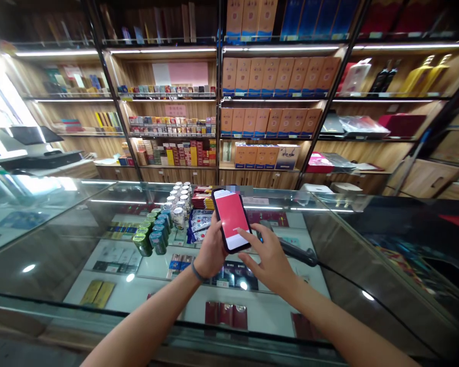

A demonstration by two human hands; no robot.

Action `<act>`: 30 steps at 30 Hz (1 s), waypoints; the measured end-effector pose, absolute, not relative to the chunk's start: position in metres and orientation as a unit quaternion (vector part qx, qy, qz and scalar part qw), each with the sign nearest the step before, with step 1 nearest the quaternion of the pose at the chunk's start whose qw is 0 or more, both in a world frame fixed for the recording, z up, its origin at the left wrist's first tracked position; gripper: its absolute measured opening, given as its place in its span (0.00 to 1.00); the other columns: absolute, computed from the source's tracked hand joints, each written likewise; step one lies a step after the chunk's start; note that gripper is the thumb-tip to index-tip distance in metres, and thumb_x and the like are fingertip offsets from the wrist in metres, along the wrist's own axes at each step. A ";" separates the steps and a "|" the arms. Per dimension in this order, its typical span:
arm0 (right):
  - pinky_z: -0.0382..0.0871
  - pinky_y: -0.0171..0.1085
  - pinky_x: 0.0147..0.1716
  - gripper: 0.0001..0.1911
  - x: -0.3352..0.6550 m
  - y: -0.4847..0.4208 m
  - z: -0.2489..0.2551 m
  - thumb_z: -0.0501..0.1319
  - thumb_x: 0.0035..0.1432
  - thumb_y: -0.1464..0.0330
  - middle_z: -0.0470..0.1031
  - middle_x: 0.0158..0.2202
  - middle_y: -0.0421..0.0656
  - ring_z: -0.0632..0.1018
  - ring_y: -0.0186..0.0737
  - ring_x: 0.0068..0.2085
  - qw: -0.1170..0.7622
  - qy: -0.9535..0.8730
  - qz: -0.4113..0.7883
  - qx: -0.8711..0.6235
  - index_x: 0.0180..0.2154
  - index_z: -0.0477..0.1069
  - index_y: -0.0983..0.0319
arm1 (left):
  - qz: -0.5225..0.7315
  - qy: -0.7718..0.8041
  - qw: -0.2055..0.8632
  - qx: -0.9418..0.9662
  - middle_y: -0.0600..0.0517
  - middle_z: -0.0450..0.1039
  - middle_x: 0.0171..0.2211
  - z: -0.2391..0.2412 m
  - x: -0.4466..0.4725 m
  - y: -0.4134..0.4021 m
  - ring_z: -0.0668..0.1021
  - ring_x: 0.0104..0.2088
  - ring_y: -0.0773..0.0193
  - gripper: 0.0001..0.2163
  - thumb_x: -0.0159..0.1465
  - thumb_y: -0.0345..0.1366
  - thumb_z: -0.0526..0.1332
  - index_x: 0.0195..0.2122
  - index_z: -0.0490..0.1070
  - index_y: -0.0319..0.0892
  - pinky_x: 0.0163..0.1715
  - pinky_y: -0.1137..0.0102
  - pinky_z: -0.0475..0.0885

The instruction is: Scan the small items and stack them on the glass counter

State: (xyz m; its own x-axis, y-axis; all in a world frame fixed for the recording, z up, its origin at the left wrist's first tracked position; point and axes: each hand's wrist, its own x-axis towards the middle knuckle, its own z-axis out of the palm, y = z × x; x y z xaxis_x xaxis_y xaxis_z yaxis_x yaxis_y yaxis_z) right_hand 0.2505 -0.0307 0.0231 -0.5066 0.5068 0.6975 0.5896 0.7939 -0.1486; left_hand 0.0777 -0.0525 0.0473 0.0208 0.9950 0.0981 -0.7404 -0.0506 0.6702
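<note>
A smartphone (233, 216) with a mostly red screen is held upright and slightly tilted above the glass counter. My left hand (211, 251) is closed around its left edge and lower side. My right hand (270, 257) is at the phone's lower right, its index fingertip at the screen's lower part and the other fingers apart; it holds nothing. Behind my right hand lies a black handheld scanner (296, 251) with a cord. Left of the phone, blue-and-white packets (200, 225) rest on the glass, partly hidden by the phone and hand.
On the glass counter (130, 298) stand green tubs (142, 242), teal tubs (159, 239) and white-lidded jars (178, 216). Cigarette-like packs (226, 315) lie under the glass. Shelves behind hold orange boxes (277, 76) and bottles (421, 76). A scanner cord (367, 299) runs down right.
</note>
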 end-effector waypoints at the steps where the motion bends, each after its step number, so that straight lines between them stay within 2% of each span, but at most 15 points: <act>1: 0.70 0.55 0.50 0.25 0.251 -0.032 0.024 0.56 0.67 0.56 0.66 0.56 0.56 0.70 0.57 0.56 0.380 -0.867 -0.053 -0.319 0.61 0.68 0.59 | 0.663 0.224 0.650 0.296 0.51 0.73 0.57 0.047 0.078 -0.053 0.78 0.52 0.55 0.36 0.65 0.41 0.62 0.71 0.46 0.58 0.52 0.59 0.74; 10: 0.71 0.53 0.50 0.23 0.253 -0.037 0.028 0.55 0.68 0.58 0.66 0.57 0.55 0.71 0.54 0.57 0.372 -0.868 -0.035 -0.327 0.61 0.67 0.56 | 0.652 0.248 0.649 0.304 0.53 0.72 0.58 0.048 0.077 -0.057 0.79 0.49 0.56 0.37 0.63 0.41 0.62 0.70 0.45 0.61 0.44 0.65 0.75; 19: 0.71 0.53 0.49 0.23 0.253 -0.036 0.029 0.55 0.68 0.58 0.67 0.55 0.55 0.71 0.55 0.55 0.369 -0.872 -0.053 -0.318 0.60 0.69 0.58 | 0.660 0.228 0.640 0.321 0.52 0.72 0.58 0.048 0.078 -0.056 0.77 0.52 0.54 0.35 0.63 0.40 0.61 0.70 0.48 0.57 0.53 0.59 0.71; 25: 0.70 0.53 0.50 0.23 0.254 -0.038 0.029 0.55 0.68 0.58 0.68 0.56 0.54 0.71 0.55 0.55 0.371 -0.869 -0.046 -0.324 0.61 0.69 0.56 | 0.663 0.225 0.642 0.312 0.52 0.72 0.58 0.046 0.079 -0.056 0.78 0.50 0.55 0.35 0.64 0.40 0.60 0.70 0.46 0.58 0.53 0.59 0.71; 30: 0.71 0.53 0.49 0.23 0.252 -0.036 0.028 0.55 0.68 0.59 0.67 0.55 0.55 0.71 0.55 0.55 0.371 -0.869 -0.057 -0.321 0.61 0.69 0.58 | 0.667 0.222 0.638 0.314 0.53 0.73 0.57 0.046 0.078 -0.056 0.79 0.48 0.57 0.33 0.66 0.39 0.59 0.70 0.47 0.58 0.49 0.62 0.72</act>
